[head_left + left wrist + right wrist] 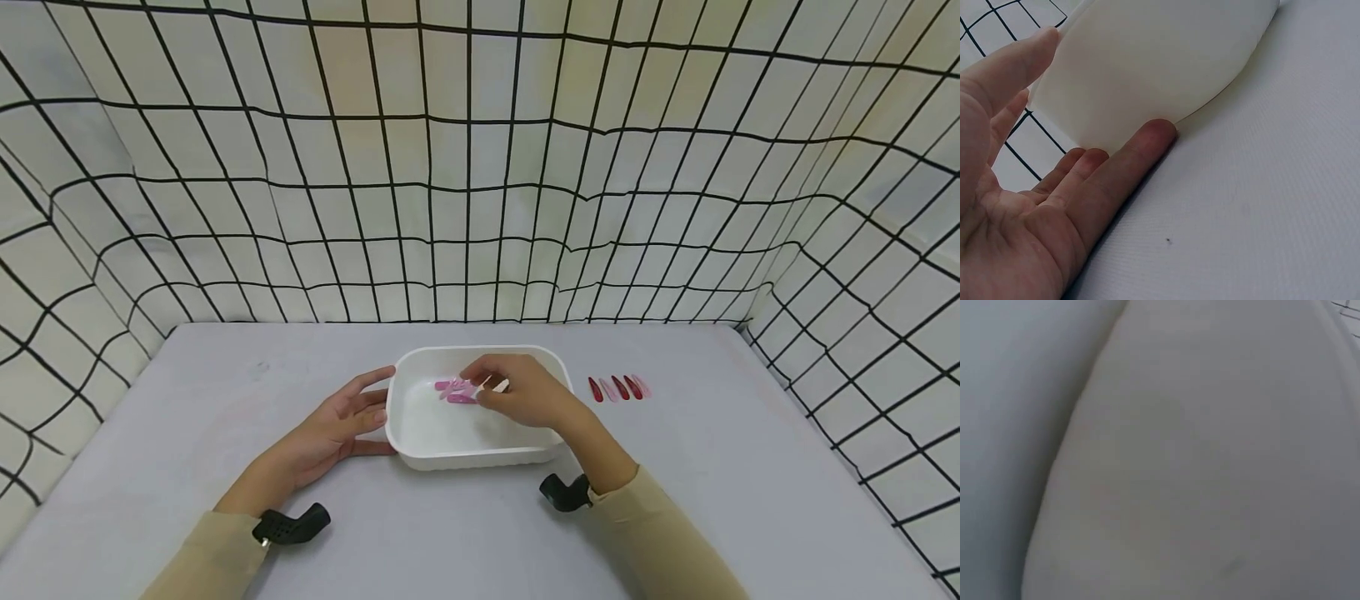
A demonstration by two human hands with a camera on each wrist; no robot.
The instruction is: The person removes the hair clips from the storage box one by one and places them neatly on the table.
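Observation:
A white plastic tray [465,446] stands on the table, with several pink hair clips [459,398] in its far middle part. My left hand [330,437] lies along the tray's left side, fingers fairly straight and spread. In the left wrist view, fingertips of the left hand [1041,206] touch the tray's outer wall [1166,69]. Over the tray, my right hand [525,387] reaches down with bent fingers among the clips; whether it pinches one cannot be made out. The right wrist view shows only the tray's outer wall [1197,456], with no hand visible.
To the right of the tray, several red and pink hair clips [621,387] lie in a row on the white tabletop [420,533]. Black netting [468,192] over pale sheets rises behind the table and along both sides.

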